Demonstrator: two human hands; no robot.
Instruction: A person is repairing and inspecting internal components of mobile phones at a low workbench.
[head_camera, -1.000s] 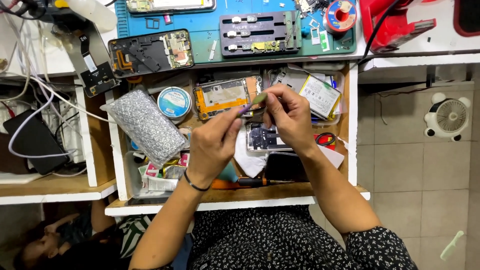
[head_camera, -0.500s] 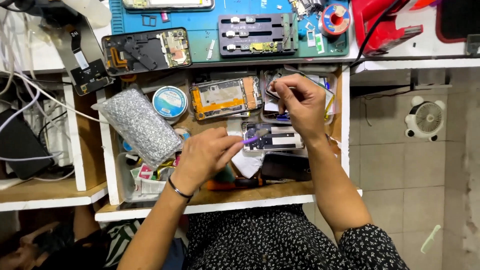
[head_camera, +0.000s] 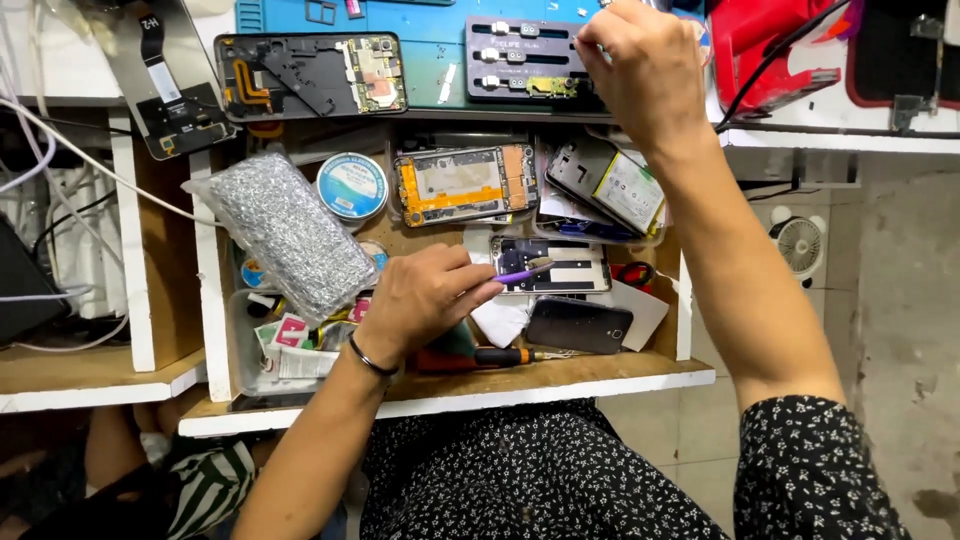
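Head view shows a thin purple pry tool (head_camera: 524, 271) pinched in the left hand (head_camera: 420, 297), its long axis running out to that hand's right over a bare phone frame (head_camera: 552, 265) in the open drawer (head_camera: 560, 372). Beyond, the right hand (head_camera: 650, 65) reaches far forward, fingers curled at a dark slotted metal fixture (head_camera: 525, 58) on the blue mat (head_camera: 440, 40); what it grips is unclear. Crinkly bubble wrap (head_camera: 285, 235) lies left of the left hand.

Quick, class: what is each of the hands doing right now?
Left hand: closed, holding a purple tool.
Right hand: fingers curled at the grey fixture; whether it holds anything cannot be told.
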